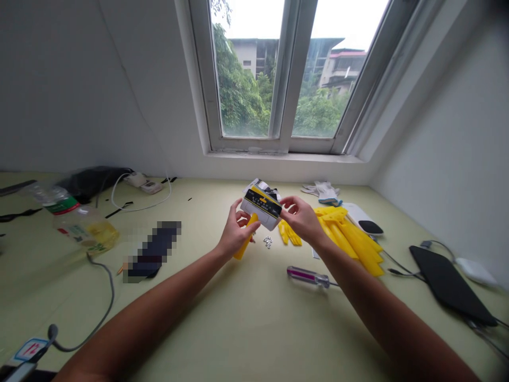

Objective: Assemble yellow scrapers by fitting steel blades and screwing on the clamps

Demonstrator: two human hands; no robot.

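Above the table I hold a small black, yellow and white printed package [262, 202], tilted, between both hands. My left hand [234, 228] is closed, its thumb pressing a yellow plastic piece [242, 249]; its fingers lie at the package's left side. At the package's right edge, my right hand [299, 216] pinches with thumb and fingers. Below the package lie several small metal nuts [268, 242]. Some smaller yellow pieces [289, 233] and a pile of long yellow plastic pieces [350, 239] rest beyond my right wrist. A screwdriver [308, 277] with a clear and purple handle lies near my right forearm.
White gloves [323, 192] lie at the back. On the right are a white device [360, 218] and a black slab [451, 284] with cables. Leftward stand a plastic bottle [77, 217], a pixelated dark object [155, 252], a power strip [143, 183] and a grey cable [109, 297].
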